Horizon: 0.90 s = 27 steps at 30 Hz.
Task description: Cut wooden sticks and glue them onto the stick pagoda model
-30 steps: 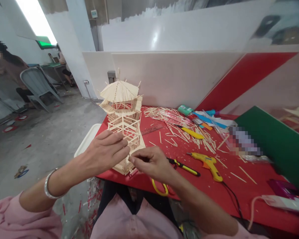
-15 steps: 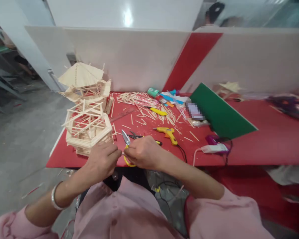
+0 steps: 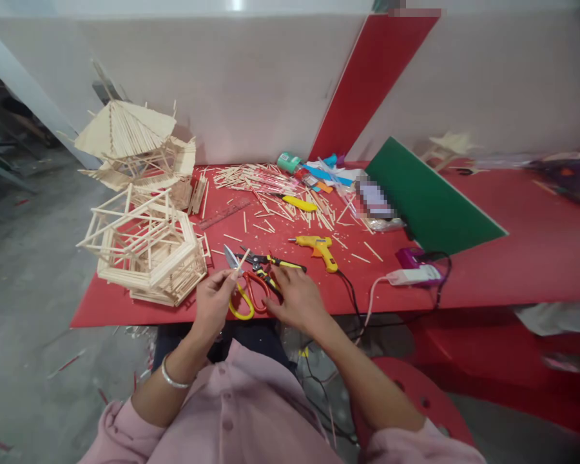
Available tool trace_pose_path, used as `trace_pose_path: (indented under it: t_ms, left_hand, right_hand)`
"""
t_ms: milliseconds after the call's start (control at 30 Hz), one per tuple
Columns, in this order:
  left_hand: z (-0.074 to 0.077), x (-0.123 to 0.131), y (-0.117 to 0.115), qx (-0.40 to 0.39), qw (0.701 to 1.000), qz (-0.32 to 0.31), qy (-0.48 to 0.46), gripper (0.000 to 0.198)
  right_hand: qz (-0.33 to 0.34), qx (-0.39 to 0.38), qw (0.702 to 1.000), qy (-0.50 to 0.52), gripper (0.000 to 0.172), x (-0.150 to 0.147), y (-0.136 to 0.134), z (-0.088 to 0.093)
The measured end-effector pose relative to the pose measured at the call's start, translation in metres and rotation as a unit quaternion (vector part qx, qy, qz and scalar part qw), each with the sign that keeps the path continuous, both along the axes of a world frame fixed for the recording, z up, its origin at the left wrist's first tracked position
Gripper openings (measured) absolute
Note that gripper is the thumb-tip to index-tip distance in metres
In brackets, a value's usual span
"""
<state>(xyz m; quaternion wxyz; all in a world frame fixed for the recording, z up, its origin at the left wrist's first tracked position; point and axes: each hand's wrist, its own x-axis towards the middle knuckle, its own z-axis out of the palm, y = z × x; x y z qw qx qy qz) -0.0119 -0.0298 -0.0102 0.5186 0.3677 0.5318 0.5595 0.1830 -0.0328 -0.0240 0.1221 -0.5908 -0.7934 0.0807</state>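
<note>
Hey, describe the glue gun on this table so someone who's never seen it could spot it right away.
On the red table, look in the tool clutter just beyond the right hand. The glue gun is the yellow pistol-shaped tool. Unlike the yellow cutter behind it, it has a black cord trailing from its handle.

Left hand (image 3: 215, 301) raised, palm turned inward, thumb and forefinger pinched together at the tips — other fingers curled beneath. Right hand (image 3: 294, 299) sits flatter, back up, fingers stretched forward and slightly spread, not closed. Both forearms bare, angled in toward the midline — the hands near each other, side by side, not touching.
</note>
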Motion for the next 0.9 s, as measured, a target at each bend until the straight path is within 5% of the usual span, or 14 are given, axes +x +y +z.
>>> trace_pose_path:
  t_ms: [200,400,600,733,833,900]
  left_hand:
    - [-0.006,-0.004,-0.002,-0.005,0.999,0.032,0.003,0.028]
    - [-0.015,0.0,0.001,-0.029,0.999,0.011,-0.012,0.028]
    - [-0.011,0.003,0.006,-0.029,0.999,0.013,-0.019,0.034]
    - [-0.013,0.001,0.007,-0.039,0.998,0.025,-0.046,0.037]
    - [-0.017,0.001,0.011,-0.046,0.997,0.029,-0.061,0.04]
    - [-0.019,0.002,0.014,-0.045,0.997,0.022,-0.063,0.039]
  right_hand:
    - [-0.018,0.012,0.998,-0.055,0.051,-0.021,0.005,0.003]
    - [0.037,-0.089,0.986,-0.139,0.074,0.001,0.022,0.011]
    - [0.014,-0.085,0.986,-0.145,0.076,0.001,0.037,0.012]
    - [-0.039,-0.129,0.989,0.064,0.066,0.026,0.04,0.012]
    - [-0.062,-0.26,0.906,0.328,0.05,0.044,0.028,0.019]
    - [-0.061,-0.33,0.837,0.432,0.058,0.046,0.014,0.023]
